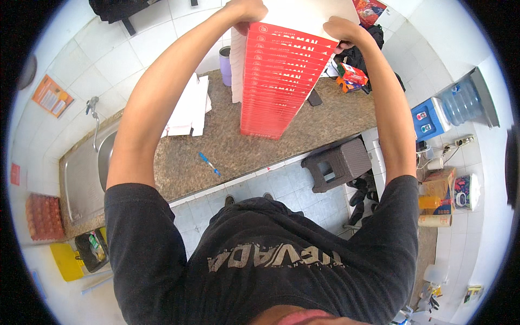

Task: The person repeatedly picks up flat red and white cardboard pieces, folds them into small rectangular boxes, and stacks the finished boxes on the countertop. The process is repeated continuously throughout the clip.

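A tall stack of red cardboard boxes (279,81) with pale printing on the front rises from the stone counter (319,120). White cardboard edges stick out along its left side. Both my arms reach up to the top of the pile, where a white cardboard surface (300,12) shows. My left hand (249,12) is closed at the top box's left corner. At the right corner, my right hand (345,31) has its fingers curled round the cardboard edge. The fingertips of my left hand are mostly hidden.
White papers (187,111), a purple tumbler (225,67) and a blue pen (209,164) lie left of the stack. Red packets (352,73) and dark cloth sit to the right. A steel sink (86,168) is far left. Below the counter stands a brown stool (344,162).
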### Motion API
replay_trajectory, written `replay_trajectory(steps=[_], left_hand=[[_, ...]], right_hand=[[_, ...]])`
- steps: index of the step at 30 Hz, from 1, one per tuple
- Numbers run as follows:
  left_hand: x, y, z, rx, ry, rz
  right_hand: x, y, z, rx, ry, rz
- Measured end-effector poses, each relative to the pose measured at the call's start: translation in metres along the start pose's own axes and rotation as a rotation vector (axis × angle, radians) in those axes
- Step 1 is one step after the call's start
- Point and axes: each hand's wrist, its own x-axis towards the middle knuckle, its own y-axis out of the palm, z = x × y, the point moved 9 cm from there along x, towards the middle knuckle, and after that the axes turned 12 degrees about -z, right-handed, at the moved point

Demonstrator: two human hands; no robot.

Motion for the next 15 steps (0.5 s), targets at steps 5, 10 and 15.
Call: replay_trajectory(steps=[5,10,15], left_hand=[[0.007,0.009,0.011,-0.005,0.033,-0.106],[0.001,0.003,0.027,-0.229,-0.116,-0.034],[-0.001,0.002,0.025,-0.355,-0.11,0.082]], right_hand=[[-0.005,0.0,-0.008,0.147,0.16,-0.049],[-0.023,-0.028,0.005,0.46,0.423,-0.119],[-0.045,-0.075,0.012,0.134,0.531,-0.383]])
